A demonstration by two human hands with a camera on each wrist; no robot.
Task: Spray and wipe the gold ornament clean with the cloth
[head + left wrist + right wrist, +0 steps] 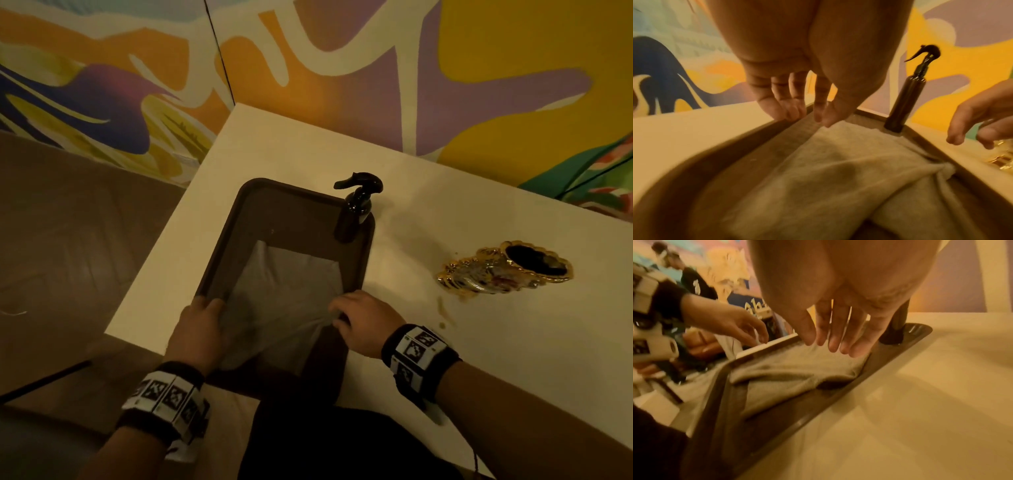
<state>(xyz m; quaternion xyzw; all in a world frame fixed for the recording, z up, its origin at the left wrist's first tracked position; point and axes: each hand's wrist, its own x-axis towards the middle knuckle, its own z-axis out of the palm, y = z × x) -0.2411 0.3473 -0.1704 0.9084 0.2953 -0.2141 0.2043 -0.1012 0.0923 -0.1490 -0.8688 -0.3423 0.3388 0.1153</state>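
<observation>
A grey cloth point(284, 294) lies crumpled in a brown tray point(274, 205), bunched to a point at its right edge. At the tray's far right corner a dark spray bottle point(356, 209) stands upright. The gold ornament point(503, 270) lies on the white table to the right, apart from both hands. My left hand point(807, 116) hangs over the tray's left rim point(694, 170) and the cloth point(838, 178), fingers straight. My right hand point(830, 345) hovers over the cloth's point(797, 369) right side with fingers straight, gripping nothing.
The white table point(479, 342) ends just left of the tray, with dark floor point(68, 240) beyond. A painted wall point(376, 68) runs close behind. Small brownish stains point(445, 308) mark the table in front of the ornament.
</observation>
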